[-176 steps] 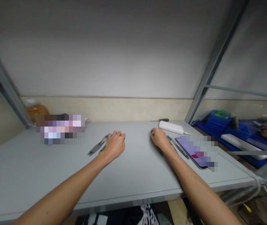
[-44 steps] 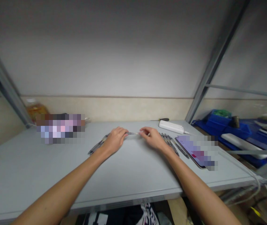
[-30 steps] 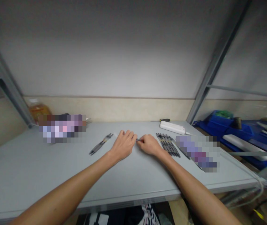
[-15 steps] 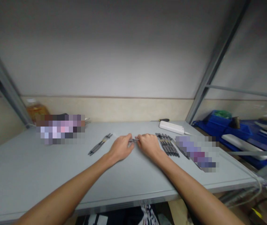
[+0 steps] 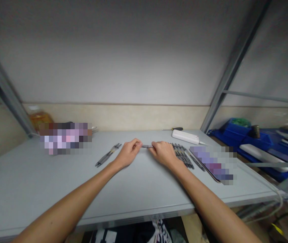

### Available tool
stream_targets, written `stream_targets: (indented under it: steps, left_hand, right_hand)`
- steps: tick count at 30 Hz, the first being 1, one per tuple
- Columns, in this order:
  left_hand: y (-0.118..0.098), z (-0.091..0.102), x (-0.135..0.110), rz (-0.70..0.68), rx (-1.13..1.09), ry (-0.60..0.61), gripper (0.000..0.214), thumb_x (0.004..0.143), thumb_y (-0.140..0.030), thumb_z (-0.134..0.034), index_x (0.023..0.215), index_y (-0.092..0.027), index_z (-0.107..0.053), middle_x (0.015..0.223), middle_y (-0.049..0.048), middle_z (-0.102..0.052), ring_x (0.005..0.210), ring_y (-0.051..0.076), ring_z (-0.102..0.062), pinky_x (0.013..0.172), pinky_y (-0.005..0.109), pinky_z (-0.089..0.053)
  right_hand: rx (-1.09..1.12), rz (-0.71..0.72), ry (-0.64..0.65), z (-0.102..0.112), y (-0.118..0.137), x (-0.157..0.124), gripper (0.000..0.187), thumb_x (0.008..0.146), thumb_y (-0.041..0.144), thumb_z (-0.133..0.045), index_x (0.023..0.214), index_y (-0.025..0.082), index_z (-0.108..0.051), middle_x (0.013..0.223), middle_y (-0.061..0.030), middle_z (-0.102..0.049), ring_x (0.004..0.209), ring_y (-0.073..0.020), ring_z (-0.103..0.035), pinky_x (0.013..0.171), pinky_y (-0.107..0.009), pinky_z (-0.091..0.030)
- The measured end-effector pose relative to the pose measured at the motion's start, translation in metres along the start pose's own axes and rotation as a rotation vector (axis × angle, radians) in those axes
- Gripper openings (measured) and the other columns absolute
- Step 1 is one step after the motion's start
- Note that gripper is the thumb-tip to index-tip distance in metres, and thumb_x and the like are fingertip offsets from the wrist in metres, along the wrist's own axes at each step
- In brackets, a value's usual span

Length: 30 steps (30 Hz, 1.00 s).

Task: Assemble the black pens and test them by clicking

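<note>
Both my hands meet at the middle of a grey table [image 5: 138,189]. My left hand [image 5: 128,153] and my right hand [image 5: 163,153] each pinch one end of a thin dark pen [image 5: 147,146] held level between them. Two dark pens [image 5: 107,155] lie to the left of my left hand. Several more dark pens [image 5: 183,156] lie in a row just right of my right hand.
A white power strip [image 5: 185,137] and a small screwdriver [image 5: 174,129] lie at the back right. A phone [image 5: 209,162] rests right of the pen row. A bottle [image 5: 37,118] stands at the back left. Blue bins [image 5: 240,133] sit on the neighbouring shelf.
My hands were apart at first, then came together on one pen. Over the last second they have pulled slightly apart along it and moved a little further from me.
</note>
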<state>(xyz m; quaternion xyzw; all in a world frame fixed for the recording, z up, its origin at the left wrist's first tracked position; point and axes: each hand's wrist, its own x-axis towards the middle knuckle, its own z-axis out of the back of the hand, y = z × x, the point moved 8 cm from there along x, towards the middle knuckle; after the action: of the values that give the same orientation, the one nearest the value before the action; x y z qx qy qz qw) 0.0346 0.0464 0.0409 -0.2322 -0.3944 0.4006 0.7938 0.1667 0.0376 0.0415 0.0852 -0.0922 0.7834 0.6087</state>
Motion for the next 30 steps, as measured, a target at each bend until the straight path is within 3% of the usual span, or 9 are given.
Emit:
stream_targets:
  steps: [3, 7, 11, 13, 15, 19, 24, 28, 30]
  left_hand:
    - [0.006, 0.005, 0.002, 0.012, -0.201, -0.042, 0.025, 0.08, -0.038, -0.05, 0.091, -0.016, -0.055, 0.077, 0.0016, -0.061, 0.072, 0.013, -0.057, 0.066, 0.024, -0.042]
    - [0.024, 0.01, 0.006, 0.09, -0.355, -0.105, 0.024, 0.077, -0.038, -0.055, 0.084, -0.015, -0.056, 0.07, 0.0022, -0.06, 0.068, 0.014, -0.057, 0.067, 0.027, -0.043]
    - [0.032, 0.007, 0.007, 0.152, -0.469, -0.086, 0.025, 0.073, -0.039, -0.059, 0.076, -0.014, -0.056, 0.062, 0.001, -0.06, 0.059, 0.012, -0.055, 0.062, 0.025, -0.041]
    - [0.034, 0.007, 0.007, 0.175, -0.525, -0.088, 0.026, 0.071, -0.04, -0.061, 0.074, -0.014, -0.056, 0.06, 0.0004, -0.06, 0.057, 0.011, -0.054, 0.06, 0.025, -0.041]
    - [0.035, 0.007, 0.008, 0.188, -0.576, -0.103, 0.027, 0.069, -0.04, -0.063, 0.073, -0.014, -0.056, 0.059, 0.0001, -0.06, 0.056, 0.011, -0.053, 0.059, 0.024, -0.04]
    - [0.039, 0.011, 0.008, 0.214, -0.609, -0.143, 0.027, 0.066, -0.039, -0.066, 0.073, -0.014, -0.057, 0.058, 0.0003, -0.06, 0.055, 0.011, -0.054, 0.059, 0.024, -0.04]
    - [0.043, 0.013, 0.008, 0.242, -0.639, -0.159, 0.027, 0.064, -0.037, -0.068, 0.073, -0.014, -0.058, 0.058, 0.0009, -0.061, 0.055, 0.011, -0.054, 0.059, 0.024, -0.041]
    - [0.044, 0.013, 0.007, 0.252, -0.661, -0.165, 0.026, 0.064, -0.036, -0.068, 0.072, -0.014, -0.058, 0.058, 0.0011, -0.061, 0.055, 0.011, -0.054, 0.059, 0.024, -0.041]
    - [0.045, 0.013, 0.007, 0.256, -0.662, -0.166, 0.025, 0.064, -0.035, -0.068, 0.072, -0.013, -0.058, 0.058, 0.0011, -0.061, 0.055, 0.011, -0.054, 0.059, 0.024, -0.041]
  right_hand:
    - [0.106, 0.061, -0.068, 0.005, 0.0, 0.001, 0.041, 0.091, 0.047, -0.031, 0.089, 0.017, -0.059, 0.083, -0.0089, -0.064, 0.079, -0.0189, -0.058, 0.066, -0.026, -0.036]
    - [0.272, 0.218, -0.153, 0.01, 0.004, 0.003, 0.035, 0.094, 0.033, -0.03, 0.086, 0.016, -0.059, 0.083, -0.0077, -0.06, 0.081, -0.0161, -0.054, 0.074, -0.025, -0.036]
    - [0.399, 0.286, -0.259, 0.015, 0.001, 0.003, 0.016, 0.085, 0.03, -0.052, 0.086, 0.017, -0.06, 0.087, -0.0076, -0.059, 0.084, -0.0177, -0.051, 0.076, -0.027, -0.037]
    - [0.461, 0.268, -0.291, 0.017, -0.003, 0.003, 0.02, 0.078, 0.032, -0.06, 0.092, 0.017, -0.06, 0.089, -0.0073, -0.06, 0.083, -0.018, -0.052, 0.074, -0.027, -0.037]
    - [0.52, 0.201, -0.256, 0.014, -0.01, 0.005, 0.026, 0.078, 0.036, -0.06, 0.094, 0.017, -0.06, 0.084, -0.0062, -0.061, 0.076, -0.0168, -0.053, 0.068, -0.026, -0.037]
    - [0.619, 0.101, -0.118, 0.005, -0.016, 0.009, 0.028, 0.084, 0.038, -0.048, 0.075, 0.016, -0.064, 0.064, -0.0031, -0.06, 0.059, -0.0132, -0.05, 0.057, -0.024, -0.033]
    - [0.806, 0.093, -0.183, 0.012, -0.02, 0.009, 0.024, 0.072, 0.036, -0.062, 0.084, 0.015, -0.061, 0.072, -0.0014, -0.061, 0.062, -0.0122, -0.051, 0.058, -0.022, -0.035]
    - [0.877, 0.027, -0.069, 0.002, -0.023, 0.012, 0.033, 0.08, 0.042, -0.048, 0.067, 0.015, -0.06, 0.058, -0.0007, -0.057, 0.054, -0.0117, -0.048, 0.055, -0.024, -0.035]
    - [0.947, 0.052, -0.055, 0.0, -0.023, 0.013, 0.027, 0.077, 0.04, -0.053, 0.066, 0.015, -0.059, 0.061, -0.0009, -0.057, 0.057, -0.0119, -0.05, 0.056, -0.023, -0.036]
